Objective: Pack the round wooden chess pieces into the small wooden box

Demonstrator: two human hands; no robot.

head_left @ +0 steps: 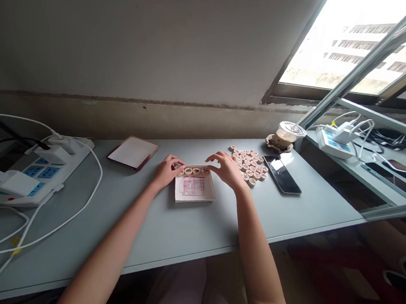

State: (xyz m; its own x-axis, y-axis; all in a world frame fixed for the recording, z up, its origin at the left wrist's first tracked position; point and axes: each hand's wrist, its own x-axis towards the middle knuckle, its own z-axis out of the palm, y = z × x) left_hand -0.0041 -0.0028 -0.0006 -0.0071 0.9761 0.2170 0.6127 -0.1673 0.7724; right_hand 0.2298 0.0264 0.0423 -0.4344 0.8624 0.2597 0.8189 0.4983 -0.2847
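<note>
Bare forearms [105,252] extend from the bottom edge, nearest the camera, over a flat grey-blue surface [189,235]. Left hand [167,170] is positioned at the far left corner of a shallow, square, white open box [195,200]. Its grip is bent and partly closed, thumb over the rim at the leftmost of four round, light wooden pieces with dark characters [196,171]; whether it pinches the box wall or that piece cannot be told. Right hand [227,169] is at the far right corner. Its grip is parted, thumb and forefinger apart around empty space, thumb tip next to the rightmost piece; contact cannot be determined. The four pieces form one row along the box's far wall. Red line marks [193,187] show on the box floor. Loose round wooden pieces [249,166] lie clustered to the right of the right hand. Beside them lies a black rectangular phone [282,175]; beyond it stands a clear plastic lidded cup [284,136]. To the left are a shallow, dark-red-edged cover [132,152] and a white power strip with blue sockets [48,172]
</note>
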